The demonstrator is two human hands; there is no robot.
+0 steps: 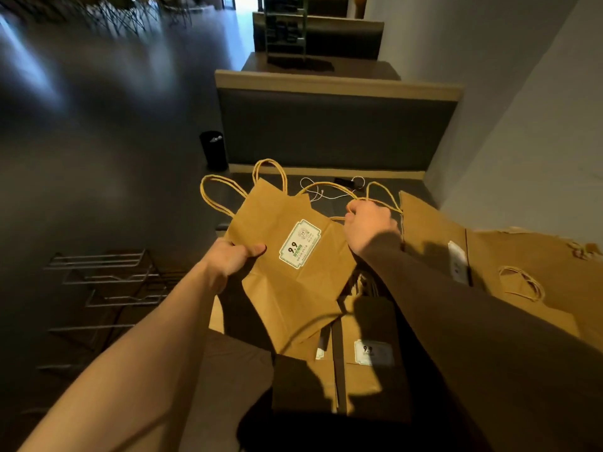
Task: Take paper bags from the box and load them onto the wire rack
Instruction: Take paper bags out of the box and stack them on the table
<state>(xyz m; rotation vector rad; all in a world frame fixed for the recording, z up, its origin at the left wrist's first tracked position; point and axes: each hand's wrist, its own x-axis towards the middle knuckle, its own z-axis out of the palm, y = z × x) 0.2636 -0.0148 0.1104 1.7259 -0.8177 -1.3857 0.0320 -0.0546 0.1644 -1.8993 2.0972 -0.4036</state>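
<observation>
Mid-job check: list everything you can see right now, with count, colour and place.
held paper bags: a few, flat, brown with a white label, centre, held up by both hands
paper bags in box: several, brown, below the held ones
box: one, brown cardboard, right
wire rack: one, silver, on the floor at left
bin: one, black, beside the bench
bench: one, grey with tan trim, ahead
cable: one, white, on the bench seat
left hand: grips the bags' left edge
right hand: grips the twine handles
</observation>
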